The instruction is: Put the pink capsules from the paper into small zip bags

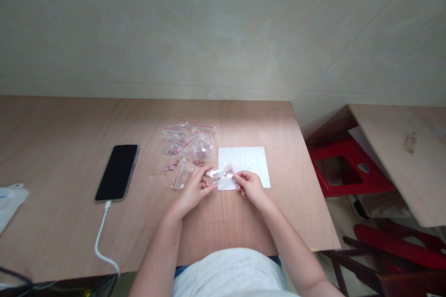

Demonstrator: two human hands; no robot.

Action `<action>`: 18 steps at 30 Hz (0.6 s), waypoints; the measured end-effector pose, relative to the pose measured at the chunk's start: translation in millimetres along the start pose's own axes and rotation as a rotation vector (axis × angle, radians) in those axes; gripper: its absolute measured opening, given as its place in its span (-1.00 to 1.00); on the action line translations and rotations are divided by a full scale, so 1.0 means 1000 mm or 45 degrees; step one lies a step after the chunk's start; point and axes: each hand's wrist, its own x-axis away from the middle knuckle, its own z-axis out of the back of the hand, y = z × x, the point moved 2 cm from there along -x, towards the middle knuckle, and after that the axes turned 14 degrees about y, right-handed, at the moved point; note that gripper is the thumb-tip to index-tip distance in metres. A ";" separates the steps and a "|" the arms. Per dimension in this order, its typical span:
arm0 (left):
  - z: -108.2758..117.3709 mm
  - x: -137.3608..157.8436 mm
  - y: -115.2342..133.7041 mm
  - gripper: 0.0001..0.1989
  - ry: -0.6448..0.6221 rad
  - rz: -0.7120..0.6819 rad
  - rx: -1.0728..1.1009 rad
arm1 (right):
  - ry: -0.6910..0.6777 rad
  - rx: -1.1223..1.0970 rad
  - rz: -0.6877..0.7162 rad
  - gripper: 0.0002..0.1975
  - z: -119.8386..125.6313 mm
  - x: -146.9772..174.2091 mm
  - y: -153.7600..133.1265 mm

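Observation:
Between my two hands is a small clear zip bag [223, 174] with tiny pink pieces inside, held above a white sheet of paper [248, 158]. My left hand [200, 184] grips the bag's left side between thumb and fingers. At its right end, my right hand [248, 183] pinches the bag. Another clear zip bag [181, 174] with a red seal line lies by my left hand. Behind it is a pile of similar bags [190, 139], some with pink pieces [172, 166] in them.
A black phone [117, 172] lies on the wooden table [62, 148], with a white cable [99, 234] plugged in. A white packet [10, 202] is at the left edge. Behind the table stands a wall. Off its right edge are a red box [344, 167] and another wooden table [400, 162].

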 end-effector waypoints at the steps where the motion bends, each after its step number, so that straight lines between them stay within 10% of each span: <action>1: 0.000 0.000 0.000 -0.54 0.000 0.010 0.010 | -0.004 -0.006 -0.003 -0.71 0.000 0.000 0.000; 18: -0.009 -0.006 0.025 -0.62 0.071 0.210 0.213 | -0.021 -0.132 -0.016 -0.71 -0.001 -0.007 0.008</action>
